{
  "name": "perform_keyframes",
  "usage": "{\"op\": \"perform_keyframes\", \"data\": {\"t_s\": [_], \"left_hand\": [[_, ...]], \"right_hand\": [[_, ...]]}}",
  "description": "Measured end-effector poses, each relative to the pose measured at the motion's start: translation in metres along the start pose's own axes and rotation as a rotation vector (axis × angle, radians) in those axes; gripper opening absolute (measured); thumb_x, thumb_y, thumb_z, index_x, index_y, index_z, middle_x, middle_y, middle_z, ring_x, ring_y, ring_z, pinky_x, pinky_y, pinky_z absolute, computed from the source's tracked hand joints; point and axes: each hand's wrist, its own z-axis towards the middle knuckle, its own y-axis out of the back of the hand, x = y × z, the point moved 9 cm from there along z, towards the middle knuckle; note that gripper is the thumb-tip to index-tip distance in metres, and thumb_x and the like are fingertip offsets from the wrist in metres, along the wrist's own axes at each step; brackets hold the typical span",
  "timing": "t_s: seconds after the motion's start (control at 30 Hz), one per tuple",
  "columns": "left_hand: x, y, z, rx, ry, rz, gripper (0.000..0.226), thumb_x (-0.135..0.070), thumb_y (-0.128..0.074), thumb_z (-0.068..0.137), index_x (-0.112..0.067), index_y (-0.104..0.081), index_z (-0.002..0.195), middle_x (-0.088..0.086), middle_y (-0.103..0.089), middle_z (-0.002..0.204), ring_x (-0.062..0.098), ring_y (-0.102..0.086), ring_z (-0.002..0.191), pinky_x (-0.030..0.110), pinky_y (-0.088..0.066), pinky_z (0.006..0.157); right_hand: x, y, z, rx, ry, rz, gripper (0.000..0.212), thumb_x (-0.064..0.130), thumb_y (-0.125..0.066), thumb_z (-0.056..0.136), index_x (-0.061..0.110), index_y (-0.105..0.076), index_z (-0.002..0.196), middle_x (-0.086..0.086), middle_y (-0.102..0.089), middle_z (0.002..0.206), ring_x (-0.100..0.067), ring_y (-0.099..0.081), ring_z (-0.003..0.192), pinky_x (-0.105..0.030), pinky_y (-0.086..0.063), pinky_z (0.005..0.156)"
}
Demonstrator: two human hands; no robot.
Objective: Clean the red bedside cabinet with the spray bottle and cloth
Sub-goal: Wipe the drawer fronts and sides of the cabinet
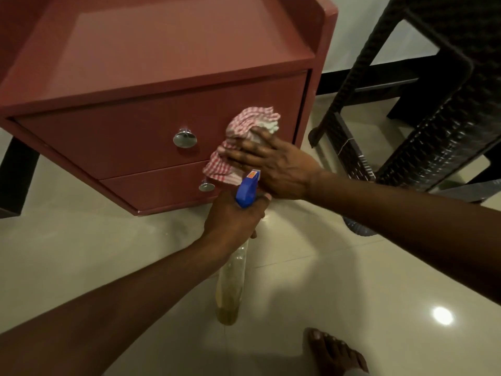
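The red bedside cabinet [113, 137] fills the upper left, with two drawer fronts and a round silver knob [185, 138] on each. My right hand [273, 164] presses a red-and-white checked cloth [244, 137] flat against the right part of the upper drawer front. My left hand [233, 215] grips the neck of a spray bottle [230, 283] just below the cabinet's lower drawer. The bottle has a blue trigger head [247, 191] and a clear body with yellowish liquid that hangs down toward the floor.
A dark woven chair or stool [423, 109] stands right of the cabinet, close to its side. Glossy cream floor tiles [108, 240] spread below. My bare foot [333, 351] is at the bottom right. A black leg [19, 175] stands at the left edge.
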Motion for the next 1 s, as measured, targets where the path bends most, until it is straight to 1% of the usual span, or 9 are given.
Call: {"op": "perform_keyframes", "data": {"t_s": [0.1, 0.23, 0.37, 0.47, 0.6, 0.73, 0.8, 0.93, 1.0], "left_hand": [[0.001, 0.004, 0.001, -0.005, -0.016, 0.011, 0.026, -0.043, -0.071, 0.094, -0.018, -0.071, 0.09, 0.003, -0.078, 0.082, 0.01, -0.063, 0.048, 0.029, -0.053, 0.062], [0.005, 0.008, 0.001, -0.015, 0.026, -0.001, 0.031, -0.048, -0.071, 0.093, -0.017, -0.072, 0.088, 0.0, -0.077, 0.076, 0.009, -0.062, 0.048, 0.024, -0.049, 0.059], [0.005, 0.009, 0.0, -0.024, 0.039, 0.02, 0.035, -0.049, -0.07, 0.093, -0.016, -0.069, 0.08, -0.01, -0.061, 0.046, 0.002, -0.058, 0.04, 0.019, -0.043, 0.053], [0.002, 0.007, 0.0, -0.019, 0.01, 0.002, 0.037, -0.049, -0.07, 0.093, -0.012, -0.071, 0.085, -0.005, -0.068, 0.061, 0.005, -0.059, 0.042, 0.023, -0.047, 0.06], [-0.004, 0.004, -0.002, 0.004, -0.023, -0.023, 0.035, -0.047, -0.069, 0.095, -0.013, -0.072, 0.091, -0.004, -0.075, 0.075, 0.005, -0.06, 0.045, 0.025, -0.05, 0.063], [-0.002, 0.009, 0.001, -0.018, -0.011, -0.022, 0.037, -0.049, -0.067, 0.095, -0.012, -0.073, 0.093, -0.015, -0.065, 0.053, 0.001, -0.06, 0.044, 0.022, -0.046, 0.06], [0.0, 0.012, 0.004, -0.031, -0.006, -0.028, 0.035, -0.048, -0.068, 0.095, -0.013, -0.072, 0.093, -0.015, -0.066, 0.053, 0.001, -0.06, 0.044, 0.021, -0.046, 0.059], [0.004, 0.014, 0.008, -0.053, 0.005, -0.021, 0.034, -0.049, -0.068, 0.095, -0.015, -0.072, 0.092, -0.015, -0.065, 0.052, 0.002, -0.059, 0.043, 0.021, -0.046, 0.058], [0.007, 0.012, 0.01, -0.059, 0.007, -0.019, 0.033, -0.047, -0.068, 0.095, -0.015, -0.071, 0.09, -0.015, -0.064, 0.049, 0.001, -0.058, 0.041, 0.019, -0.044, 0.055]], "right_hand": [[0.021, -0.026, 0.0, 0.073, 0.097, -0.031, 0.072, 0.045, -0.043, 0.101, 0.026, -0.015, 0.164, -0.003, 0.002, 0.173, -0.027, 0.008, 0.159, -0.054, 0.003, 0.128], [0.007, -0.046, -0.042, 0.087, 0.102, -0.101, 0.079, 0.038, -0.055, 0.097, 0.021, -0.012, 0.161, -0.005, -0.008, 0.171, -0.026, -0.006, 0.159, -0.053, 0.0, 0.129], [-0.047, -0.035, -0.087, 0.062, -0.114, -0.12, 0.074, 0.039, -0.049, 0.103, 0.018, -0.013, 0.164, -0.007, -0.017, 0.171, -0.029, -0.019, 0.157, -0.055, -0.008, 0.128], [-0.081, -0.005, -0.1, 0.006, -0.268, -0.113, 0.07, 0.047, -0.035, 0.108, 0.021, -0.004, 0.166, -0.002, -0.003, 0.173, -0.025, -0.006, 0.16, -0.059, 0.0, 0.127], [-0.112, 0.042, -0.075, -0.131, -0.449, -0.05, 0.074, 0.055, -0.036, 0.107, 0.018, -0.009, 0.166, -0.009, -0.01, 0.173, -0.031, -0.003, 0.159, -0.064, -0.008, 0.125], [-0.101, 0.056, -0.051, -0.197, -0.422, -0.009, 0.078, 0.061, -0.035, 0.105, 0.013, -0.017, 0.165, -0.015, -0.018, 0.17, -0.037, -0.011, 0.157, -0.07, -0.015, 0.122], [-0.098, 0.057, -0.048, -0.209, -0.43, 0.005, 0.078, 0.061, -0.034, 0.106, 0.013, -0.016, 0.165, -0.015, -0.017, 0.17, -0.04, -0.017, 0.156, -0.07, -0.014, 0.122], [-0.088, 0.067, -0.03, -0.207, -0.324, -0.013, 0.075, 0.059, -0.027, 0.107, 0.016, -0.007, 0.166, -0.009, -0.008, 0.173, -0.034, -0.008, 0.159, -0.058, -0.001, 0.125], [-0.076, 0.073, -0.009, -0.202, -0.244, -0.013, 0.073, 0.057, -0.024, 0.108, 0.017, -0.004, 0.166, -0.006, -0.004, 0.173, -0.03, -0.004, 0.16, -0.056, 0.0, 0.126]]}}
